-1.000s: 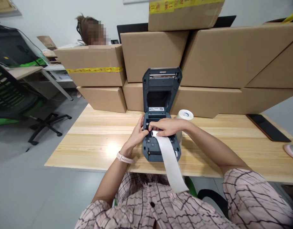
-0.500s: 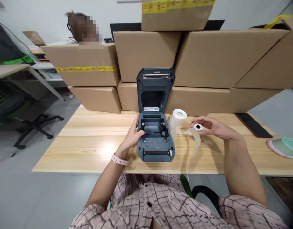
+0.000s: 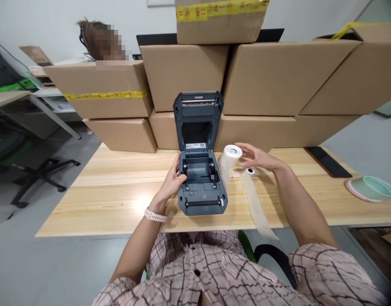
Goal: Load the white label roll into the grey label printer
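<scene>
A dark grey label printer (image 3: 200,193) stands on the table with its lid (image 3: 198,121) raised and its inner bay bare. My left hand (image 3: 174,180) grips the printer's left side, thumb over the rim. To the printer's right stands a thick white label roll (image 3: 233,154), its loose strip hanging toward the printer. My right hand (image 3: 257,157) is beside that roll, fingers apart and curved; whether the fingertips touch it I cannot tell. Just below the hand, a small, nearly used-up label roll (image 3: 250,171) rests on the table, its strip trailing over the front edge.
Stacked cardboard boxes (image 3: 259,80) wall off the table's back. A dark phone-like slab (image 3: 328,162) and a mint-green bowl (image 3: 374,188) lie at the right. Behind the boxes at left sits another person (image 3: 93,38). An office chair (image 3: 39,174) stands left on the floor.
My right hand has let go of the small label roll, which now rests on the table, and has moved left to the thick roll. My left hand keeps its hold. The view has shifted slightly.
</scene>
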The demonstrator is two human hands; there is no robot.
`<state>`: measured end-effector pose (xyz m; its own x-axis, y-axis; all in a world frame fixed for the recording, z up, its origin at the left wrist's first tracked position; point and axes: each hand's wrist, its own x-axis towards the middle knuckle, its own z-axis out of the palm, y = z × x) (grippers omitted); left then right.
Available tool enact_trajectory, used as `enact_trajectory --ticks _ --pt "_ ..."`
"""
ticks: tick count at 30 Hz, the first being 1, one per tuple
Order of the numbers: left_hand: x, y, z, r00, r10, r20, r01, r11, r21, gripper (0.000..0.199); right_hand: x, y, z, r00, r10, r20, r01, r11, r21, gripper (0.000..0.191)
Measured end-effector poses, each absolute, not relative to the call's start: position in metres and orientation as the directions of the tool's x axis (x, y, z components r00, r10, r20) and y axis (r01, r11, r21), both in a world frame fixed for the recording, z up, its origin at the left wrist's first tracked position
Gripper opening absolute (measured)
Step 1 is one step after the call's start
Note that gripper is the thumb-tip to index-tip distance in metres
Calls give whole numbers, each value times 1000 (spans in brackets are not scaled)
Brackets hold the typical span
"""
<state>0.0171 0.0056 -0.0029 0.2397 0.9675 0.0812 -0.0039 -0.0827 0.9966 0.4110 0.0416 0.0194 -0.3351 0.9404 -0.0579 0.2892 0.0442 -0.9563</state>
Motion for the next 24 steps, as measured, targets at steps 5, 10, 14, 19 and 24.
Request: enact_trajectory --ticks 5,10,14,19,24 --pt "16 6 -2 257 963 83 -4 -84 996 100 374 74 15 -339 939 -63 308 48 -950 82" --pt "16 3 2 284 955 84 -19 -82 996 100 364 73 38 -380 925 17 188 95 -978 92" --pt "18 2 2 261 963 64 -8 -64 998 102 323 59 83 -555 823 122 190 268 -945 94" --pt "16 4 4 272 962 27 4 -29 1000 105 248 51 118 -755 654 -50 549 589 -594 65" --pt "14 5 3 309 951 22 -25 -15 1000 108 217 51 109 -732 653 -195 675 657 -337 63"
